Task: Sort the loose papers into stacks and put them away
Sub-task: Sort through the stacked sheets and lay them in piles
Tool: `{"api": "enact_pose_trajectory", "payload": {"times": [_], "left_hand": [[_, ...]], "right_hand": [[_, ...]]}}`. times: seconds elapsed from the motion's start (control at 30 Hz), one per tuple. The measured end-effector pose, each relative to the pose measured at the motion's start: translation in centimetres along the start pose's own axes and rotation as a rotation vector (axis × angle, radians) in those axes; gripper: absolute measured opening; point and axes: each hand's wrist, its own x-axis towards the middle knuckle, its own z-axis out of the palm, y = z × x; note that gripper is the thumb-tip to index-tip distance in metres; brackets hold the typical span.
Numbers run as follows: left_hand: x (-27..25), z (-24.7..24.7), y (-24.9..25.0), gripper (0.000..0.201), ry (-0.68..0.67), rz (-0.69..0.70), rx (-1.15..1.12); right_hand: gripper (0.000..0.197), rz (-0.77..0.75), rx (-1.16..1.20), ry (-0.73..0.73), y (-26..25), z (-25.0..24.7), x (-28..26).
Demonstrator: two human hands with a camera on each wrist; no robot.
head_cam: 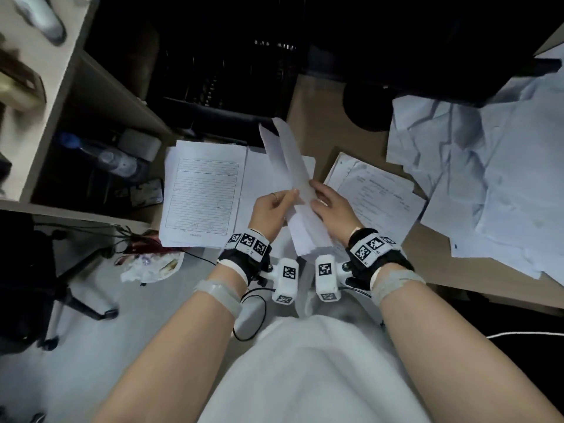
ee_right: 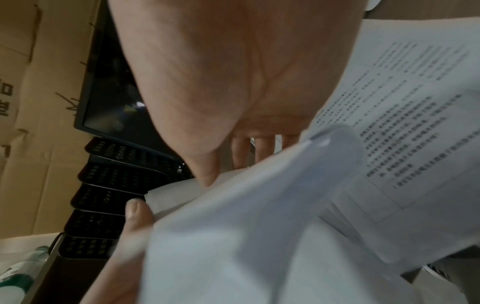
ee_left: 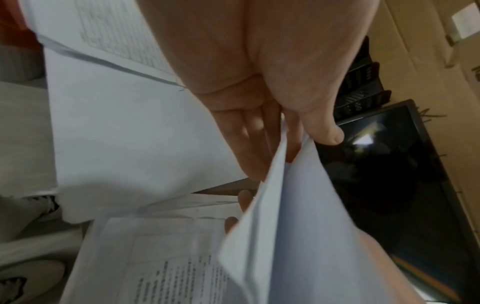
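Both hands' grip, left hand (head_cam: 270,210) and right hand (head_cam: 331,209), pinches upright sheets (head_cam: 293,175) between them.

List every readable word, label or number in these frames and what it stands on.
None reads clearly.
Lined form: table lines and print, too small.
Printed sheet on the desk: text too small.
Same kind of sheet in the right wrist view: dense print, blurred.
Cardboard box: large dark characters, cut off at the edge.
Wrist markers: square codes, no words.
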Motion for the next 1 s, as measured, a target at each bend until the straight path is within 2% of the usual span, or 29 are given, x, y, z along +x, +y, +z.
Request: {"api": "enact_pose_trajectory", "payload": {"times": [0.13,0.3,0.37,0.43,0.5,0.57,0.63,0.77,0.9,1.0], "left_hand": [[-1.0,1.0,-0.4,0.031,0.051,0.003,-0.028],[-1.9,1.5,0.2,0.024,0.080,0.039,-0.035],[-1.8,1.1,0.3,0.023,0.117,0.046,-0.043],[-1.4,0.4,0.2,0.019,0.176,0.055,-0.005],[-1.2,-0.8,0.1,0.012,0.234,0.064,0.055],[-1.0,-2.1,-0.1,0.008,0.273,0.054,0.090],[-0.8,-3.4,-0.5,0.013,0.301,0.033,0.108],[-0.4,-5.7,-1.8,0.020,0.374,-0.003,0.129],[0.5,-8.5,-3.0,0.020,0.433,-0.019,0.143],[1.3,-10.4,-3.5,0.022,0.388,-0.039,0.177]], "right_hand": [[0.050,0.006,0.055,-0.091,-1.1,-1.1,-2.2],[0.067,0.015,0.107,-0.160,-1.0,-2.1,-2.9],[0.067,0.051,0.132,-0.134,-1.2,-2.0,-2.5],[0.050,0.072,0.083,-0.056,-1.6,-2.2,-2.1],[0.027,0.066,-0.033,0.085,-1.1,-2.5,-1.3],[0.018,0.050,-0.108,0.171,-0.2,-2.7,-0.7],[0.021,0.071,-0.156,0.181,0.7,-2.5,-0.2],[0.046,0.134,-0.270,0.226,1.4,-0.8,0.7],[0.047,0.246,-0.364,0.234,2.3,1.6,1.8],[0.045,0.327,-0.392,0.256,3.4,3.3,2.8]]}}
